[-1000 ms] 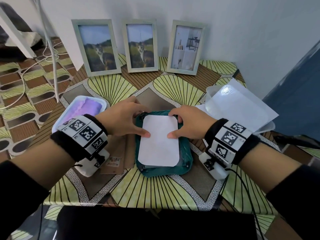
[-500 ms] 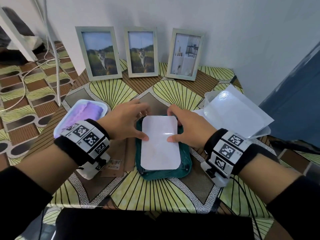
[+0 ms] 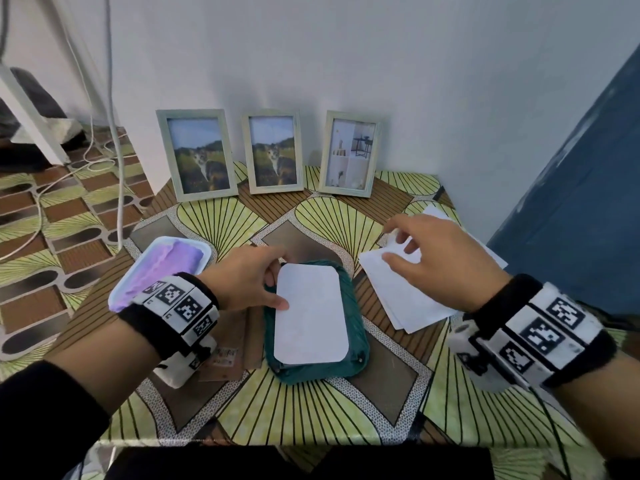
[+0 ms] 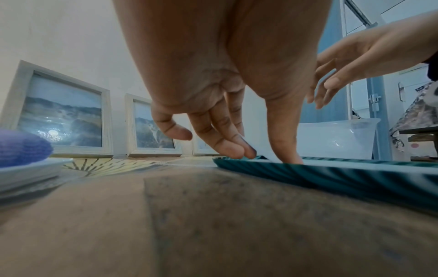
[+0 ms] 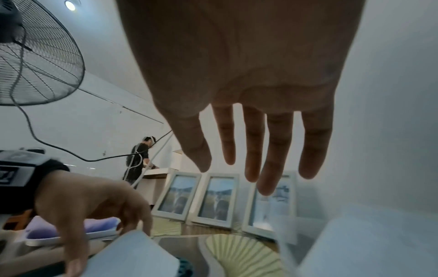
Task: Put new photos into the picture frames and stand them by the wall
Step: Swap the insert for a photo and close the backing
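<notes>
Head view: a white rounded-corner photo sheet (image 3: 310,315) lies blank side up on a teal picture frame (image 3: 356,336) lying flat at table centre, both with long axes running 12 to 6 o'clock. The left hand (image 3: 247,280) rests at the sheet's 9 o'clock edge, thumb on the paper, fingers at the far corner of the teal frame. The right hand (image 3: 438,263), on the sheet half a second ago, has moved off to 3 o'clock and hovers with fingers spread loose above a stack of white sheets (image 3: 398,292). Three pale wooden frames (image 3: 273,152) stand upright against the wall at 12 o'clock. A white tray with a purple cloth (image 3: 162,266) sits at 10 o'clock.

Left wrist view: fingertips (image 4: 239,148) press the teal frame's edge, thumb down on the paper.

Right wrist view: the right hand's fingers (image 5: 272,150) hang straight, grasping nothing.
</notes>
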A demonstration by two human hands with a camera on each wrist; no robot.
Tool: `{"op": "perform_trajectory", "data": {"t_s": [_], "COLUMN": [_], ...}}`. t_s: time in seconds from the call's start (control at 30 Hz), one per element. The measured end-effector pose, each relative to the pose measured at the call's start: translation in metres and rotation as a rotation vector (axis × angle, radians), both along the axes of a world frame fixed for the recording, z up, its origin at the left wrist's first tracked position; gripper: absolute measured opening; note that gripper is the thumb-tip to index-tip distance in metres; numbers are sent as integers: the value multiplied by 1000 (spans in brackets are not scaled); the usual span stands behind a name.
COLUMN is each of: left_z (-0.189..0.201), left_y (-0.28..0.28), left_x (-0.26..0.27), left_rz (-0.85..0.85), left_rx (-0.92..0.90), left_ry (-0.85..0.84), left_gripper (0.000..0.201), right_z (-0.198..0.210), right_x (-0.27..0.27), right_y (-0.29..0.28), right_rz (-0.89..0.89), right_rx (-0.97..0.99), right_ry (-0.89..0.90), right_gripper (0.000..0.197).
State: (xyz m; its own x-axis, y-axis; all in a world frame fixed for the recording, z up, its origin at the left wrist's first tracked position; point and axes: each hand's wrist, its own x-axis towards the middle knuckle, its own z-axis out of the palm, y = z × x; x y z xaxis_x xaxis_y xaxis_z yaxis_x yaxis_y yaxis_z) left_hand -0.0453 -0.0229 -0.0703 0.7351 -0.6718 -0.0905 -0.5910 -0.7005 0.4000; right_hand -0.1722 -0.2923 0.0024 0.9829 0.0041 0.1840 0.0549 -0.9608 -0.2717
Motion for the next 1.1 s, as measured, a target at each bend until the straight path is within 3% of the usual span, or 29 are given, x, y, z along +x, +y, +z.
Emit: {"op": "perform_trajectory", "data": {"t_s": [0.1, 0.23, 0.37, 0.63, 0.77, 0.97, 1.1], "left_z": [0, 0, 1, 5, 21, 55, 66], "left_y": [0, 1, 2, 4, 4, -11, -44], "left_x": [-4, -6, -9, -9, -14, -22, -14], "left_rz": [-20, -25, -24, -24, -16, 34, 131], "left_rx": [1, -20, -43, -97, -239, -536, -583], "left_ry": [-50, -57, -68, -46, -24, 214, 360], "left_gripper": [71, 70, 71, 65, 51, 46, 43], "right_z": [1, -16, -36, -51, -52, -50, -44], "right_x": [-10, -20, -21, -27, -32, -37, -36], "right_y": [-22, -33, -31, -33, -39, -52, -58], "right_rz": [-98, -175, -159, -161, -179, -208, -233], "right_rx": [-44, -90, -107, 15, 145, 352, 464], "right_ry": [52, 287, 387, 291, 202, 128, 141], "right_gripper": [38, 58, 51, 40, 38, 34, 35]}}
